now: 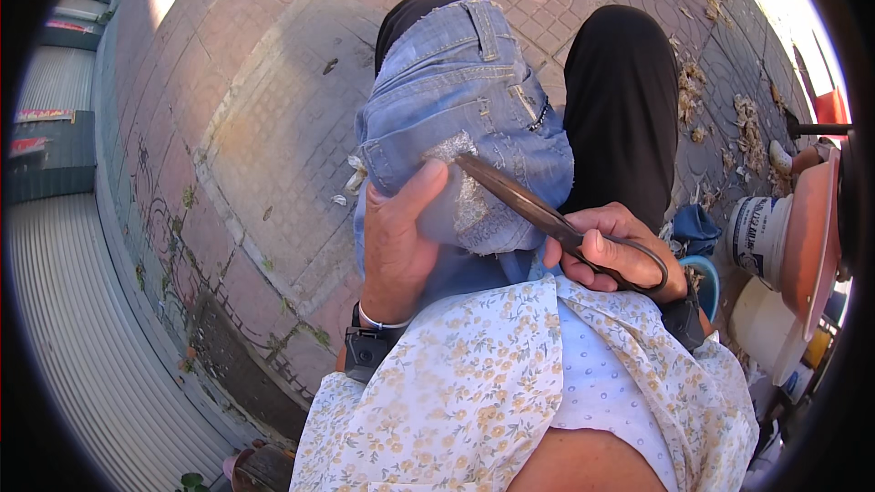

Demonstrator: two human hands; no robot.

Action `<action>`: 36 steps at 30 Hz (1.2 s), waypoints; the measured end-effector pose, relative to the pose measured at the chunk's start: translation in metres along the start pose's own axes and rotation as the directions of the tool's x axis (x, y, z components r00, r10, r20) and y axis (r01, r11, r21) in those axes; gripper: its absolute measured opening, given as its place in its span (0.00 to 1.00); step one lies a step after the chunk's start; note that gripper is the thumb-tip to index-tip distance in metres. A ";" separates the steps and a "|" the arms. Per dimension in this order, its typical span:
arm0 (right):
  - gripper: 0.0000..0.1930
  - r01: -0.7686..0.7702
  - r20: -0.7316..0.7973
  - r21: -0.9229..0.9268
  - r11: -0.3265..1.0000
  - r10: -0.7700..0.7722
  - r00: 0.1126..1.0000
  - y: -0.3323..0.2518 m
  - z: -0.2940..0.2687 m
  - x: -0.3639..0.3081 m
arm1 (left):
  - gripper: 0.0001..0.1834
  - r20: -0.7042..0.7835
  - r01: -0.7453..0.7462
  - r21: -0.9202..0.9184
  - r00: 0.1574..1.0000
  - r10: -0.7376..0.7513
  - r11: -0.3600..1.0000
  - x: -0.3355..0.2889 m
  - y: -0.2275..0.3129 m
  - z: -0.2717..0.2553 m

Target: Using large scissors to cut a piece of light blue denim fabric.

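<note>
A pair of faded blue jeans [424,82] lies bunched over my left knee. On it shows a patch of silvery sequins or glitter [470,200] with a frayed edge. My left hand [401,228] grips the denim at the patch's left side, thumb on top and fingers hidden under the cloth. In my right hand [620,246] is a pair of dark metal scissors [519,196], fingers around the handle loops. The blades look closed together and point up and left, their tip resting at the patch near my left thumb.
To the right stand a white printed bucket [758,235], an orange-pink basin [814,232] and a light blue container [702,282]. A dark blue cloth scrap [695,226] lies beside them. Pale scraps [749,132] litter the paving [273,82]. A ribbed shutter [64,310] runs along the left.
</note>
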State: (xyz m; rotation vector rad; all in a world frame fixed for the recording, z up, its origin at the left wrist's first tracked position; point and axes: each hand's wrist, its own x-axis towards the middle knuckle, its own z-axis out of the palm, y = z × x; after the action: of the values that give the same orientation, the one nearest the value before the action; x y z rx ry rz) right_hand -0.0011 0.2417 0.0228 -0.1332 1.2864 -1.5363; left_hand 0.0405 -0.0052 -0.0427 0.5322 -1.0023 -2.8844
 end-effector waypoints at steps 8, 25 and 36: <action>0.26 0.021 -0.023 0.057 0.998 -0.020 1.000 0.005 0.004 0.003 | 0.27 -0.003 -0.009 -0.016 1.000 0.009 1.000 -0.001 0.001 0.005; 0.34 0.449 -0.234 0.300 0.842 -0.391 0.890 -0.016 -0.003 0.027 | 0.20 0.026 0.014 0.163 1.000 -0.018 0.987 -0.007 -0.002 0.010; 0.26 0.079 -0.066 -0.022 0.997 -0.080 0.995 0.005 -0.003 0.000 | 0.27 0.023 0.044 0.018 0.999 -0.044 0.999 -0.004 -0.005 0.001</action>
State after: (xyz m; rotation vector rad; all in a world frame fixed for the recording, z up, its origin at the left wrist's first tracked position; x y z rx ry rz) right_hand -0.0003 0.2442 0.0178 -0.1487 1.3632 -1.6080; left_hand 0.0440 0.0004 -0.0439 0.5293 -1.0324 -2.9301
